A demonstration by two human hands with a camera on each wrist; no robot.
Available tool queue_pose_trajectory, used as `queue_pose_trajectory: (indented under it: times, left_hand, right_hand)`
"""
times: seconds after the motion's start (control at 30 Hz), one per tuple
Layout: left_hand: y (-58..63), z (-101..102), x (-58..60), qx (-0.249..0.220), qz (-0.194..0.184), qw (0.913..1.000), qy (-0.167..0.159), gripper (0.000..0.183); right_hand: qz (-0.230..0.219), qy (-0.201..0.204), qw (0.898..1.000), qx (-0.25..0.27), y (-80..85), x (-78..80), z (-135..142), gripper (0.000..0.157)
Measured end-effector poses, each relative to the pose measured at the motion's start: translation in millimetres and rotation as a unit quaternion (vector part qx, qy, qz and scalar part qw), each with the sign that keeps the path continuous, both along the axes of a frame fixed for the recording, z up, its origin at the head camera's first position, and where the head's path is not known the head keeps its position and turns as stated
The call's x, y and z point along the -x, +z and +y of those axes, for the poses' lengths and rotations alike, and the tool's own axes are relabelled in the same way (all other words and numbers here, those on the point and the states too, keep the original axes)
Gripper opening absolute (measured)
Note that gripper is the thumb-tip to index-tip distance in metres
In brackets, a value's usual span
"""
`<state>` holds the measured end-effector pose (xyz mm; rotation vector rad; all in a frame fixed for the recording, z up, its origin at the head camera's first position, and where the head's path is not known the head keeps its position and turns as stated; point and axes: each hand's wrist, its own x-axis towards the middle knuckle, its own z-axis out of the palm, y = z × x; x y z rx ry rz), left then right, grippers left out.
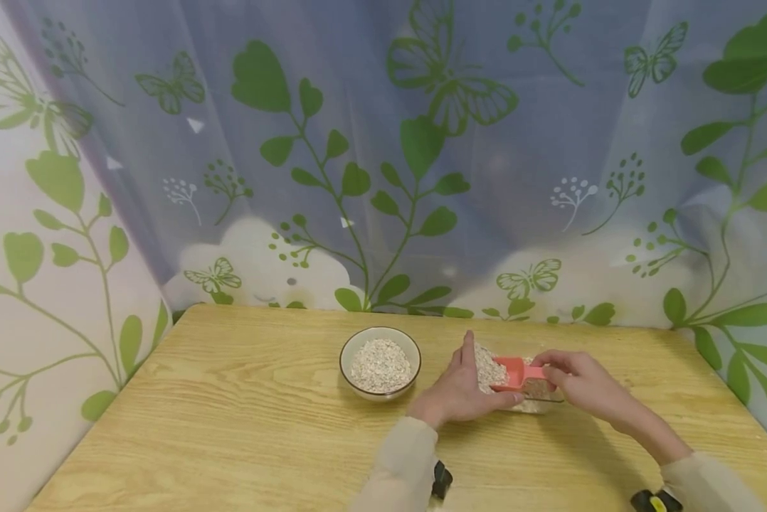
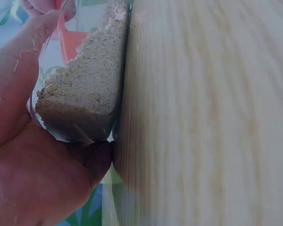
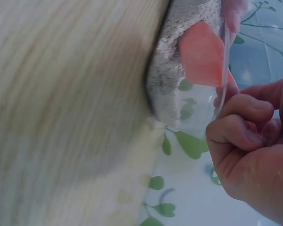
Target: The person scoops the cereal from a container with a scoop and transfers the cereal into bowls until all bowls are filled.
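Note:
A clear box-shaped container [image 1: 553, 400] of rolled oats [image 1: 487, 370] stands on the table at the right in the head view. My left hand [image 1: 462, 391] holds its left end, the thumb along the near side. In the left wrist view, oats [image 2: 85, 84] are heaped against that end wall. My right hand [image 1: 585, 382] grips the handle of a coral-red scoop [image 1: 511, 372] over the container's right side. The scoop's head [image 3: 203, 54] is inside the container, against the oats, as the right wrist view shows. How full it is cannot be told.
Left of the container, a pale bowl [image 1: 380, 396] with a dark rim holds a heap of oats. Both stand on a wood-grain table [image 1: 249, 405]. A printed curtain [image 1: 358, 142] with leaves and butterflies hangs behind the table's far edge.

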<state>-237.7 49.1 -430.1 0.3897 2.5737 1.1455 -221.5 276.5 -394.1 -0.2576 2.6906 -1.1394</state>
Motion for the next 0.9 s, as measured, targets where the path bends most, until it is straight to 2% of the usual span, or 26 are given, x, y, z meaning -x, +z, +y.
queue_pose_trajectory:
  times: [0.27, 0.57, 0.77, 0.9]
  left_hand:
    - [0.1, 0.2, -0.4, -0.018, -0.006, 0.9998, 0.002, 0.127]
    - [0.7, -0.5, -0.3, 0.019, 0.007, 0.9998, 0.005, 0.127]
    - [1.2, -0.1, -0.1, 0.028, 0.008, 0.9996, 0.005, 0.126]
    - [1.4, -0.7, -0.6, 0.025, 0.010, 0.9996, 0.005, 0.126]
  right_hand:
    - [0.008, 0.028, 1.000, 0.004, 3.5, 3.1, -6.2, 0.030]
    - [-0.061, 0.062, 0.991, 0.098, -1.2, 3.6, 7.7, 0.034]
    - [-0.076, 0.039, 0.987, 0.136, -4.4, 0.0, 16.5, 0.039]
    - [-0.096, 0.010, 0.982, 0.163, -7.2, -2.6, 22.5, 0.042]
